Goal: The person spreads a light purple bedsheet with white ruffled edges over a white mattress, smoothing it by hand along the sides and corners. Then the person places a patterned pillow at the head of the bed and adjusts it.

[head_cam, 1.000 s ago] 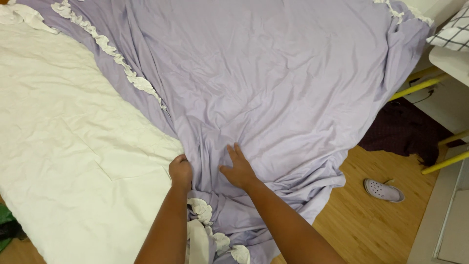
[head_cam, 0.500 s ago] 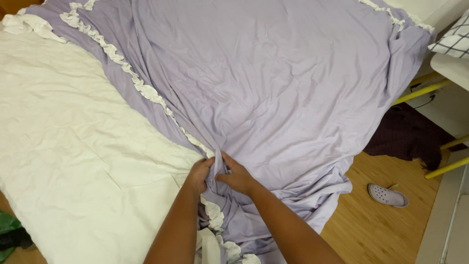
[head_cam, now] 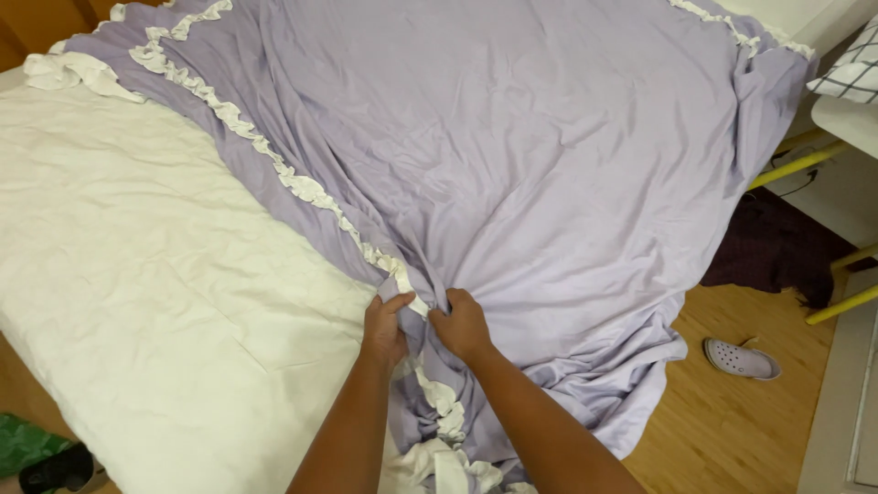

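A lilac bed sheet with a white ruffled trim lies spread over a bed, draping off its near right side toward the floor. Under it, on the left, a white quilted mattress cover is exposed. My left hand pinches the ruffled edge of the sheet. My right hand grips a bunch of the lilac fabric right beside it, thumbs nearly touching. The cloth gathers into folds around both hands.
A wooden floor lies to the right, with a pale clog shoe and a dark purple cloth heap on it. Yellow furniture legs and a checked pillow stand at the right edge. Dark shoes sit at bottom left.
Both hands have moved from resting flat on the sheet to gripping its ruffled edge together. The view has shifted so more of the bed's far side shows.
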